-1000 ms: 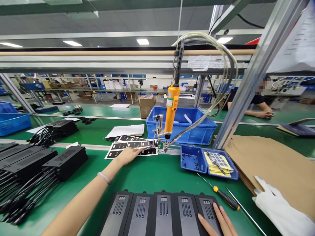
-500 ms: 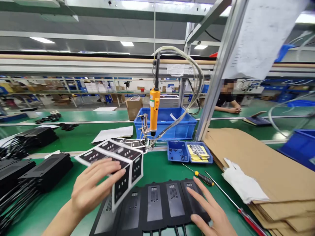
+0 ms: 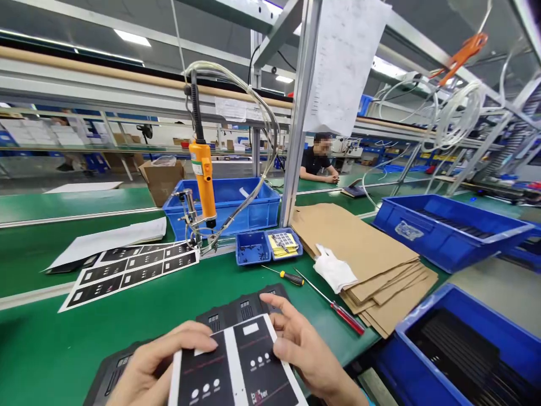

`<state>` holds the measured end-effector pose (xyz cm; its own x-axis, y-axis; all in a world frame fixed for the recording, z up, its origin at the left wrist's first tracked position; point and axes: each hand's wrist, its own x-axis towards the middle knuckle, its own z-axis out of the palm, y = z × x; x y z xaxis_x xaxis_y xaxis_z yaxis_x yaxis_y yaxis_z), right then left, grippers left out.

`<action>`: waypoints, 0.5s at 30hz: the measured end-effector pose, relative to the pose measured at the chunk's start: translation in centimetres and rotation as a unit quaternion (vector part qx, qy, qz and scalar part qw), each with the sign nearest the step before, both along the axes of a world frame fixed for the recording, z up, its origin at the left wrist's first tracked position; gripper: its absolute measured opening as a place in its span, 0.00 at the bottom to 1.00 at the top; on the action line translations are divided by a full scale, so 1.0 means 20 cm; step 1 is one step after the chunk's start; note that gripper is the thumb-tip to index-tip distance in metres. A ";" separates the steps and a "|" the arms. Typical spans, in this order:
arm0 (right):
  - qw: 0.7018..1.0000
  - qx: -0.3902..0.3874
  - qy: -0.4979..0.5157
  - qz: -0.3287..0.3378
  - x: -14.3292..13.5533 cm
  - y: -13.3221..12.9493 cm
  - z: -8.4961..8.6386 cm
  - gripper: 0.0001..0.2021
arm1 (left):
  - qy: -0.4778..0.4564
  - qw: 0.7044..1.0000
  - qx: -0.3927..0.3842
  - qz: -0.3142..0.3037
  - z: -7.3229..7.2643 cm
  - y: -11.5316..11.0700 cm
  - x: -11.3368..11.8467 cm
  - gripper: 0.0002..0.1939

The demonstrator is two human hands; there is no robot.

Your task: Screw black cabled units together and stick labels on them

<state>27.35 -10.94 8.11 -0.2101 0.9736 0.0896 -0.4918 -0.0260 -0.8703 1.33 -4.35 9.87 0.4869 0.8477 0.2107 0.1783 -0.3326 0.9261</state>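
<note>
While the left hand (image 3: 158,361) seemingly pinches it, the right hand (image 3: 306,352) steadies the label sheet (image 3: 236,366).

Factory assembly workstation, electronics. Before me: green-topped bench (image 3: 169,299); orange electric screwdriver (image 3: 203,180), hung on a cord; blue parts bins (image 3: 252,248), one holding small dark screws; aluminium-profile frame (image 3: 298,113) with posted sheet (image 3: 338,62); further benches and stocked shelving behind.
</note>
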 end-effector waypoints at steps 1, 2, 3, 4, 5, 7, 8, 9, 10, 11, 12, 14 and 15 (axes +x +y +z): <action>1.000 -0.018 -0.010 -0.011 0.02 0.00 -0.02 0.38 | 0.000 0.999 -0.046 0.001 -0.01 -0.01 0.02 0.15; 0.999 -0.032 -0.027 -0.023 0.03 0.00 -0.04 0.37 | -0.009 0.995 -0.095 -0.001 -0.03 -0.02 0.04 0.17; 0.997 -0.041 -0.046 -0.036 0.04 0.00 -0.06 0.37 | -0.027 0.989 -0.146 -0.003 -0.04 -0.03 0.06 0.20; 0.996 -0.045 -0.063 -0.049 0.05 0.00 -0.09 0.35 | -0.044 0.981 -0.191 -0.003 -0.06 -0.05 0.08 0.23; 0.994 -0.047 -0.078 -0.060 0.05 -0.01 -0.13 0.33 | -0.049 0.973 -0.224 -0.002 -0.07 -0.07 0.10 0.24; 0.989 -0.049 -0.112 -0.081 0.05 -0.05 -0.22 0.30 | -0.021 0.972 -0.234 -0.009 -0.10 -0.08 0.15 0.23; 0.986 -0.049 -0.134 -0.089 0.05 -0.07 -0.26 0.29 | 0.004 0.975 -0.222 -0.019 -0.11 -0.09 0.17 0.21; 0.982 -0.050 -0.158 -0.093 0.06 -0.09 -0.31 0.27 | 0.026 0.977 -0.207 -0.033 -0.12 -0.09 0.19 0.20; 0.977 -0.051 -0.185 -0.093 0.06 -0.12 -0.35 0.25 | 0.040 0.979 -0.196 -0.049 -0.14 -0.09 0.21 0.19; 0.970 -0.046 -0.219 -0.097 0.07 -0.14 -0.38 0.22 | 0.049 0.978 -0.190 -0.065 -0.15 -0.09 0.22 0.18; 0.959 -0.027 -0.261 -0.103 0.09 -0.16 -0.41 0.18 | 0.059 0.977 -0.189 -0.076 -0.16 -0.09 0.23 0.17; 0.925 0.058 -0.351 -0.131 0.12 -0.20 -0.45 0.12 | 0.089 0.975 -0.189 -0.076 -0.19 -0.10 0.24 0.16; 0.900 0.115 -0.392 -0.151 0.14 -0.22 -0.46 0.11 | 0.106 0.974 -0.188 -0.072 -0.20 -0.10 0.24 0.16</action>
